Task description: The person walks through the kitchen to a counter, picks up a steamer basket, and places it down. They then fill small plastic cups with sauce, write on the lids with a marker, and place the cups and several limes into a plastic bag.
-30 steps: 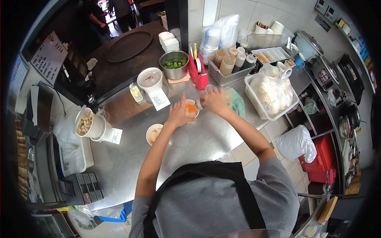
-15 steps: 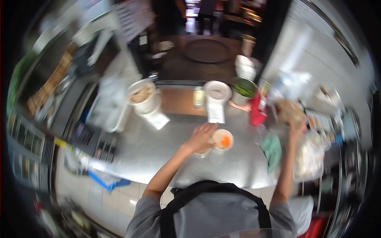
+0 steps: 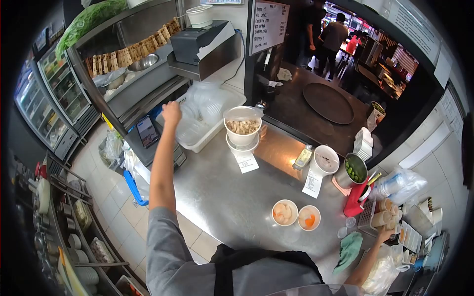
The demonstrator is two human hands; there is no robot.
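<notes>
My left hand [image 3: 172,113] is raised at the left edge of a white basket [image 3: 202,145] of clear plastic lids [image 3: 210,111]; its fingers are curled in, and anything between them is hidden. At the far right, my right hand [image 3: 386,235] is closed beside small filled cups [image 3: 382,218] in a basket; what it grips is unclear. Two open bowls stand side by side on the steel counter [image 3: 222,197]: one with pale pieces [image 3: 283,213], the other with pale pieces and something orange [image 3: 309,217]. Neither hand touches them.
A tub of chopped food [image 3: 243,127] stands on another container beside a receipt [image 3: 248,164]. Further right are a bottle [image 3: 303,157], a white bowl [image 3: 326,160], a pot of greens [image 3: 353,167], a red holder [image 3: 355,200] and a green cloth [image 3: 348,251]. People stand beyond the hatch.
My left hand has left the two bowls and moved left to the lid basket. My right hand remains at the right-side containers. The view has turned left, and both bowls now show fully.
</notes>
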